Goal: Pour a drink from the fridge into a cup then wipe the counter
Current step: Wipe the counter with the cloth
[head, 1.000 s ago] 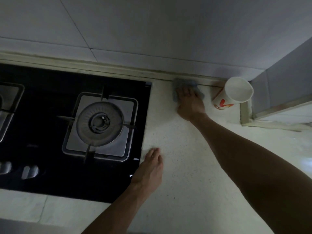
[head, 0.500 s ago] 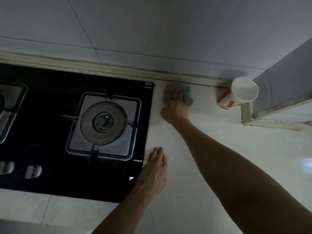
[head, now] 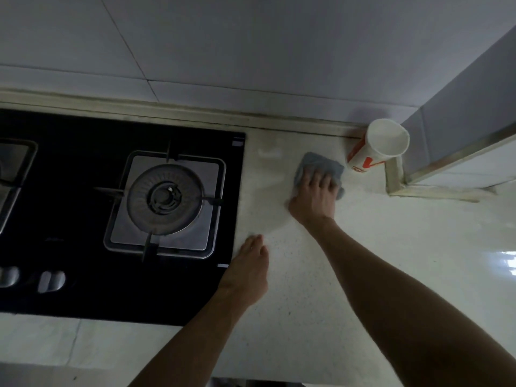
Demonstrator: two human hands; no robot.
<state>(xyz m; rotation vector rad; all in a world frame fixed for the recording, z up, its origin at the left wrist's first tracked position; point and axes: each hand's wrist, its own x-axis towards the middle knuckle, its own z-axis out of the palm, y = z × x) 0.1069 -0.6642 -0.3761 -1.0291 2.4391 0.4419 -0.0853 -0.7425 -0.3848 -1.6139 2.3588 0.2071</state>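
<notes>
The right hand (head: pixel 314 194) lies flat with fingers spread, pressing a grey cloth (head: pixel 321 164) onto the counter (head: pixel 363 261) right of centre. Nothing is pinched; the palm simply bears down, which suits wiping. The cloth is bunched under the fingers, and its far edge pokes out toward the wall. Just beside it, at upper right, the cup (head: pixel 377 148) stands upright in the corner, apart from the cloth, probably parked there to stay clear of the strokes. I cannot tell what it holds. The left hand (head: pixel 247 270) rests flat at lower centre, fingers straight and together, holding nothing, likely bracing the lean. It sits at the edge of the black hob (head: pixel 83 275), which fills the left with 1 burner (head: pixel 164 198) fully in view. The pour looks done and wiping seems to be the step in hand.
</notes>
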